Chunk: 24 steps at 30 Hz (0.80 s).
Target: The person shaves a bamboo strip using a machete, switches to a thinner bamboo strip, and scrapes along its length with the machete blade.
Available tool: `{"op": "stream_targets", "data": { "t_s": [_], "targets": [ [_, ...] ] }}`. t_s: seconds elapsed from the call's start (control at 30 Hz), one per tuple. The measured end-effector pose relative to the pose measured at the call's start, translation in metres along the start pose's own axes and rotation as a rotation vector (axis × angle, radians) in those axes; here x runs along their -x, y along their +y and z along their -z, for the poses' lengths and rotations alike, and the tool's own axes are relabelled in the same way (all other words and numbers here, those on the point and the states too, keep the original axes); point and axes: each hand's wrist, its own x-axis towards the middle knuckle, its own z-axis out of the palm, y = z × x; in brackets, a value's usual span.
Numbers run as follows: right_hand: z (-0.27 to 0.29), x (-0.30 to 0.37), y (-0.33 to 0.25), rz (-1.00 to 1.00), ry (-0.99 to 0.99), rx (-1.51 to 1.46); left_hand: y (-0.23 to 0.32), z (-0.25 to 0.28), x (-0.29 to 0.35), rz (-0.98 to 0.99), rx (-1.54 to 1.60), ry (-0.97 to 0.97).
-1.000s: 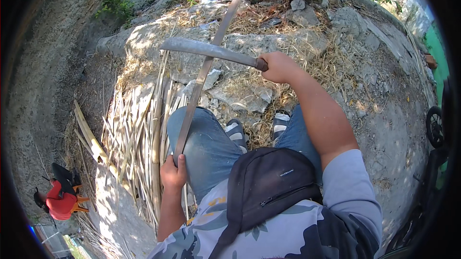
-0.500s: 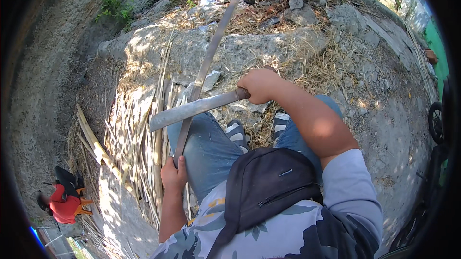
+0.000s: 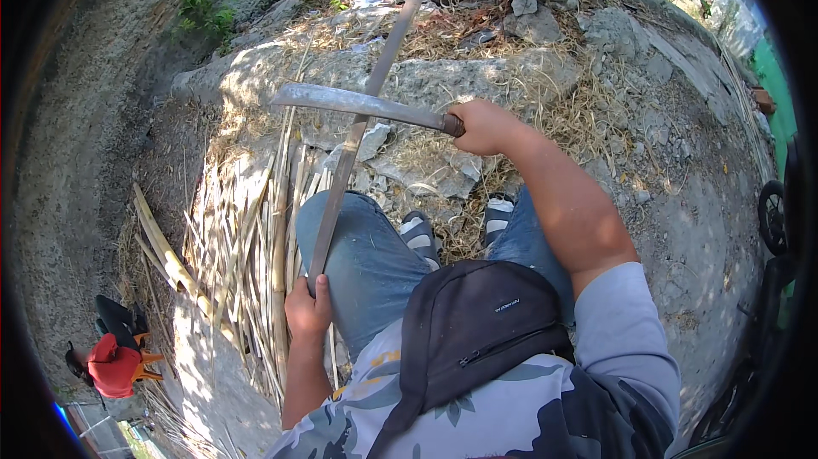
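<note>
Two full grips, with a long blade [image 3: 362, 105] crossing a long strip [image 3: 388, 54] above the middle of the frame.

The left hand [image 3: 308, 310], left of lower centre, is wrapped around the strip's near end beside the jeans [image 3: 362, 238]; the right hand [image 3: 487, 127], right of upper centre, is curled firmly round the blade's handle [image 3: 452, 125]. The strip slants to the top centre in one long piece, so work on it looks unfinished; how much remains, I cannot tell, nor whether blade and strip touch. Left of centre lies a pile of pale split strips [image 3: 243, 246], seemingly work already done. Lower left, a person in red [image 3: 115, 367] sits.
</note>
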Motion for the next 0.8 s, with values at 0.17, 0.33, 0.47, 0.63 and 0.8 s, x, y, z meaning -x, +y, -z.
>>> {"op": "stream_targets", "data": {
  "t_s": [0.17,0.33,0.47,0.63,0.8],
  "targets": [
    [-0.006,-0.001,-0.012,0.074,-0.054,-0.014,-0.001,-0.004,0.000,-0.014,0.012,0.028],
    [-0.003,0.002,-0.023,0.088,-0.159,0.169,0.000,-0.001,0.001,-0.030,0.009,0.040],
    [-0.002,0.002,-0.018,0.091,-0.142,0.201,-0.002,-0.004,-0.002,-0.025,0.022,0.011],
    [-0.010,0.001,-0.017,0.120,-0.103,0.156,-0.009,-0.008,-0.002,-0.038,0.001,0.030],
    [-0.007,0.000,-0.016,0.112,-0.144,0.193,-0.003,-0.006,-0.001,-0.052,0.007,0.048]
  ]
}}
